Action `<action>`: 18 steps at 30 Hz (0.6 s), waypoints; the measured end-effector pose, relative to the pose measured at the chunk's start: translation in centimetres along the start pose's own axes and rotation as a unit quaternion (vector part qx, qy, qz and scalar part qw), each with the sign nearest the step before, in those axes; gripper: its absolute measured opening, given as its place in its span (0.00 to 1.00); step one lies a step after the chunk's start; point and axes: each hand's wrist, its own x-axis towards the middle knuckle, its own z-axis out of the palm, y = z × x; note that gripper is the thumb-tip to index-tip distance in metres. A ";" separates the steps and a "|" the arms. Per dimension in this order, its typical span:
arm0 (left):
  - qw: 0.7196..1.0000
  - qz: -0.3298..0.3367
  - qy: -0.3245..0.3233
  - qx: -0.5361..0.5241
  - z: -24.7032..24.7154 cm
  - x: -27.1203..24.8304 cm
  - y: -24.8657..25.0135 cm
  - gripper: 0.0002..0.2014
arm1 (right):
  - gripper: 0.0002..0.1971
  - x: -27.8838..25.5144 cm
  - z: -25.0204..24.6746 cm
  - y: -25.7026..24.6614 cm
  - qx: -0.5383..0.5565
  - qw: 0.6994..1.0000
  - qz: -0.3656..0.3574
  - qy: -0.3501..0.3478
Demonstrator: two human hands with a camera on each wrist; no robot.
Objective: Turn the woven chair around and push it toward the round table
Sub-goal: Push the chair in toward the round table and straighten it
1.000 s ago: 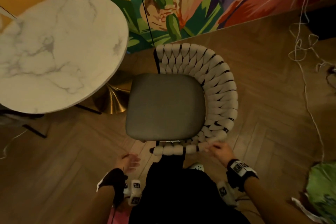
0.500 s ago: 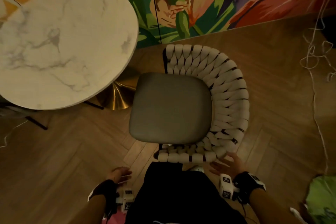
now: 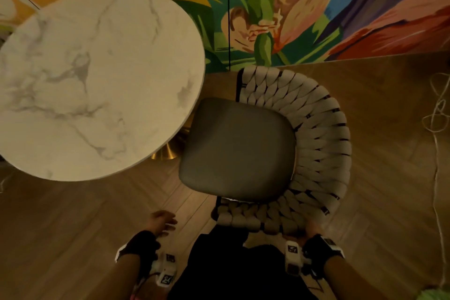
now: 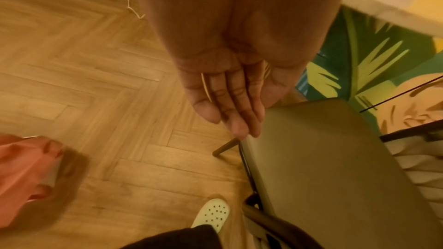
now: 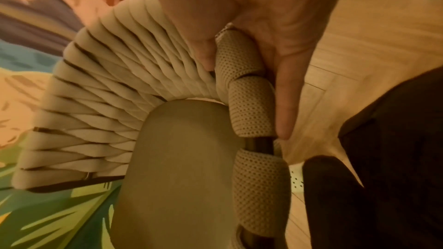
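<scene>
- On the far left I see the round counter (image 3: 97, 80), a white marble top on a brass foot (image 3: 168, 152) that peeks out under its right edge.
- My left hand (image 3: 159, 223) hangs over the wood floor (image 3: 73, 226), between the counter and the chair, palm down and touching nothing. In the left wrist view its fingers (image 4: 230, 105) lie straight and close together, tips just above the front corner of the seat; the grip is released and empty.
- A pink, crumpled thing (image 4: 21, 175) lies on the floor at the left edge of that view; it is too blurred for me to name.
- Below the fingers I see one pale perforated shoe (image 4: 213, 213) and a dark trouser leg (image 3: 231, 270).
- The woven chair (image 3: 265, 148) stands just right of the counter, its grey seat cushion (image 3: 238, 151) close beside the counter's rim, front edge turned toward it. The pale strap back curves round the far, right and near sides.
- My right hand (image 3: 314, 229) is at the near right of the woven back. The right wrist view shows the thumb (image 5: 203, 52) on the inner side of the top rail and a long finger (image 5: 287, 101) laid along its outer side, so the grip is clamped on the rail.
- A loose white cord (image 3: 435, 114) trails over the floor at the far right, below the painted mural wall (image 3: 316, 7).
</scene>
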 end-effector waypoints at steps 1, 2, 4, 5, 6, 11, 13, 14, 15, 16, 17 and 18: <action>1.000 0.013 0.002 -0.003 -0.1 0.0 1.0 0.07 | 0.29 0.7 -0.1 -1.3 0.022 1.000 0.000 -0.006; 1.000 0.025 0.003 -0.008 -0.1 0.1 1.9 0.07 | 0.26 -0.4 0.5 -3.0 0.026 1.000 -0.010 -0.006; 0.999 0.045 0.005 -0.016 -0.1 0.0 3.4 0.08 | 0.21 -1.7 1.6 -6.6 0.018 0.999 -0.041 0.011; 0.999 0.048 0.005 -0.016 0.0 -0.1 4.0 0.08 | 0.21 -1.9 1.5 -8.2 0.003 0.997 -0.061 0.039; 0.999 0.047 0.004 -0.015 -0.1 -0.1 4.4 0.08 | 0.20 -2.3 1.8 -9.8 -0.008 0.995 -0.086 0.046; 1.000 0.013 0.008 -0.004 -0.5 0.3 3.6 0.08 | 0.18 -0.7 1.7 -16.2 -0.066 0.985 -0.144 0.063; 1.000 -0.006 0.006 -0.015 -0.5 0.0 3.6 0.09 | 0.26 0.7 1.3 -18.9 -0.091 0.983 -0.140 0.079; 0.999 -0.017 0.005 -0.030 -0.4 -0.3 3.8 0.10 | 0.28 0.7 1.4 -20.2 -0.102 0.981 -0.143 0.084; 0.999 -0.025 0.005 -0.047 -0.2 -0.5 4.2 0.10 | 0.27 0.7 1.5 -21.6 -0.100 0.983 -0.133 0.075; 0.997 -0.029 0.009 -0.068 -0.1 -0.8 4.8 0.10 | 0.24 -0.4 2.2 -22.7 -0.104 0.983 -0.128 0.077; 0.995 -0.030 0.017 -0.093 0.1 -1.2 5.6 0.10 | 0.22 -1.1 2.6 -23.6 -0.083 0.987 -0.120 0.068; 0.993 -0.027 0.026 -0.110 0.4 -1.5 6.5 0.10 | 0.21 -2.0 3.3 -24.4 -0.081 0.987 -0.120 0.069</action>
